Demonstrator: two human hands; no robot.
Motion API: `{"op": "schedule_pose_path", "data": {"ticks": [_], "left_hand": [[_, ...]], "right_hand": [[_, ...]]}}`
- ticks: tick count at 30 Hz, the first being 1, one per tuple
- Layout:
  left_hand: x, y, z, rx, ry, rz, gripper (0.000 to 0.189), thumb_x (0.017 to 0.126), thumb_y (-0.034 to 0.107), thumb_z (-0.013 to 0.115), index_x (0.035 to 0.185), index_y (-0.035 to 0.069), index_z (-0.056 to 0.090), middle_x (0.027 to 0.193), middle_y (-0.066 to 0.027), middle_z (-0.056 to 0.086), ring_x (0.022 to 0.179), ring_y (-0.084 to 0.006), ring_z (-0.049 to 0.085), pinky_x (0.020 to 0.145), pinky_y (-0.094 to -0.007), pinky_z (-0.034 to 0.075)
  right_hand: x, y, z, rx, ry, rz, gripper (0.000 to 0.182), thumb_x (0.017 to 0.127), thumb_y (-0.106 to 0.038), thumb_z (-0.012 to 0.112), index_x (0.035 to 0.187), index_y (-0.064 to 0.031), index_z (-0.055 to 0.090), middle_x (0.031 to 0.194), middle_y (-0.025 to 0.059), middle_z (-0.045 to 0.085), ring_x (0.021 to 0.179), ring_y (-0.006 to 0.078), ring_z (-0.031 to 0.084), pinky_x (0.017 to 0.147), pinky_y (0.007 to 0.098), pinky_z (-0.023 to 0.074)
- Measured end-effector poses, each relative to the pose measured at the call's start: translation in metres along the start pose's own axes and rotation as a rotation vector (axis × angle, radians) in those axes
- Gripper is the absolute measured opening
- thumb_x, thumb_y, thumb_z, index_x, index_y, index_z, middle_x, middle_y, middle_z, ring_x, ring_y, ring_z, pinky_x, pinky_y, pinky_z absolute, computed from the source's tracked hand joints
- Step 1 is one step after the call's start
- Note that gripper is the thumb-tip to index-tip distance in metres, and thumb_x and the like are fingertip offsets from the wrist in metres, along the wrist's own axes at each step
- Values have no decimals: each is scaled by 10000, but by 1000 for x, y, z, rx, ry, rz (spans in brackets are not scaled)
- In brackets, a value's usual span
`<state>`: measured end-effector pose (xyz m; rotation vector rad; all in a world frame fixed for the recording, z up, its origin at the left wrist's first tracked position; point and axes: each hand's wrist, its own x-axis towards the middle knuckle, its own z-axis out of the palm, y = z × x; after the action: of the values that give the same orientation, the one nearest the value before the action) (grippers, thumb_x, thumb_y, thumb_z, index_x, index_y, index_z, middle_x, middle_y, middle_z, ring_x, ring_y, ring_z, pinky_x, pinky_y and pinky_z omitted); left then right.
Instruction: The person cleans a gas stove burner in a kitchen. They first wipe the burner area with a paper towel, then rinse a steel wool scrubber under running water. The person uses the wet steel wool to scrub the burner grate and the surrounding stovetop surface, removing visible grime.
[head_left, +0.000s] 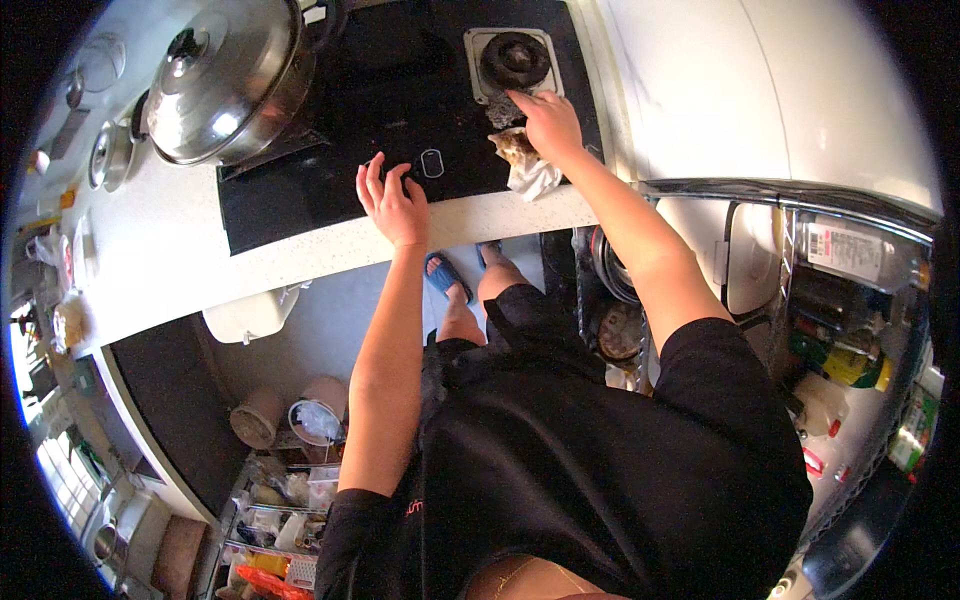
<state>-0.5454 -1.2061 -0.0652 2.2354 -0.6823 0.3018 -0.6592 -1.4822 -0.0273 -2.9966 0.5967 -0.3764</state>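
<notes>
My right hand reaches over the black glass gas hob, index finger pointing at a grey scouring pad, which seems to be a metal one. The pad lies at the near edge of the burner and its square metal tray. Just below that hand lies a crumpled white paper with brown stains; whether the hand grips anything is hidden. My left hand rests on the hob's front part with bent, spread fingers, beside a small oval outline, and nothing shows in it.
A large lidded steel pot stands on the hob's left side, with a smaller lidded pot beyond it. The speckled pale counter edges the hob. At the right stands a wire rack of kitchen goods. Bins stand on the floor.
</notes>
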Motion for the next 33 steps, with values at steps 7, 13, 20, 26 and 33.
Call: {"op": "schedule_pose_path", "data": {"ticks": [7, 13, 20, 26, 33], "left_hand": [[-2, 3, -3, -23, -25, -14, 245, 809, 80, 658, 1040, 145, 706, 1428, -73, 539, 1414, -366, 356, 1178, -458, 296], [-1, 6, -4, -15, -32, -9, 240, 811, 64, 657, 1036, 135, 700, 1420, -80, 543, 1403, -373, 373, 1178, -460, 303], [1, 7, -2, 11, -60, -42, 263, 798, 79, 670, 1048, 149, 709, 1435, -65, 527, 1412, -372, 342, 1176, -463, 299], [0, 5, 0, 62, -65, -48, 248, 812, 91, 668, 1046, 158, 710, 1440, -55, 524, 1420, -369, 331, 1181, -458, 290], [0, 6, 2, 60, -96, -46, 211, 848, 126, 662, 1049, 164, 713, 1453, -55, 515, 1437, -367, 305, 1198, -460, 263]], "right_hand": [[-12, 7, 6, -26, 96, 126, 452, 824, -24, 580, 1246, -147, 685, 1116, 50, 740, 1086, 262, 636, 910, 438, 500], [-12, 61, 5, -54, 79, 93, 475, 826, -28, 602, 1284, -148, 643, 1222, 97, 701, 1239, 309, 589, 1001, 474, 496], [-9, 60, 4, -31, -73, -25, 439, 843, -49, 593, 1274, -133, 619, 1323, 184, 619, 1266, 342, 555, 1060, 474, 459], [27, 46, -27, -76, -121, 112, 291, 861, -71, 553, 1129, -58, 666, 1305, 234, 628, 1279, 379, 555, 1053, 496, 449], [31, 83, -26, -248, -67, -269, 302, 845, -79, 582, 1134, -68, 667, 1282, 165, 654, 1245, 342, 580, 1016, 476, 468]]}}
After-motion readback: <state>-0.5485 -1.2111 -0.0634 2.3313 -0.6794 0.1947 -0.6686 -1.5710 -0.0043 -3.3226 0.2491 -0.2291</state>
